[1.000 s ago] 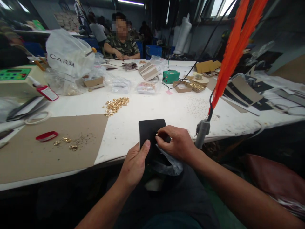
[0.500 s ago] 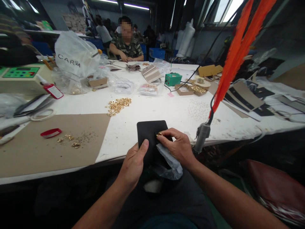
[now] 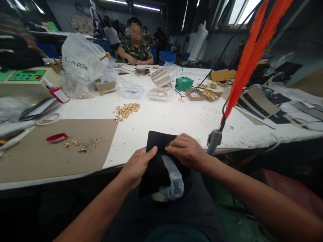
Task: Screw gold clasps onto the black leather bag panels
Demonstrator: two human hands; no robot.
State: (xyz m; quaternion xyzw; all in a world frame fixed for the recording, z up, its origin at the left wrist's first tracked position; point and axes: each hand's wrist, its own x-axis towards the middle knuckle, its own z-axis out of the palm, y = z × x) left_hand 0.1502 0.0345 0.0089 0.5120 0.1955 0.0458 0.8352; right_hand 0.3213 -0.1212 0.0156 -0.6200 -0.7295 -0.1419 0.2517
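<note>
I read the panel (image 3: 156, 164) as plain black, with milky translucent film (image 3: 175, 179) against it; beyond the panel the bench (image 3: 164, 116) is white, carrying gold rings (image 3: 126, 112) and a green box (image 3: 183, 84). Left of the panel my feed gives me a taupe sheet (image 3: 88, 164) speckled dark and a red piece (image 3: 57, 138) with a white patch. Right of the panel I see orange fabric (image 3: 244, 70), and far beyond it a greenish camouflage shirt (image 3: 141, 51).

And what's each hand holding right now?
Left hand: closed, holding the black panel.
Right hand: curled against the black panel; can't tell whether it's gripping anything.
</note>
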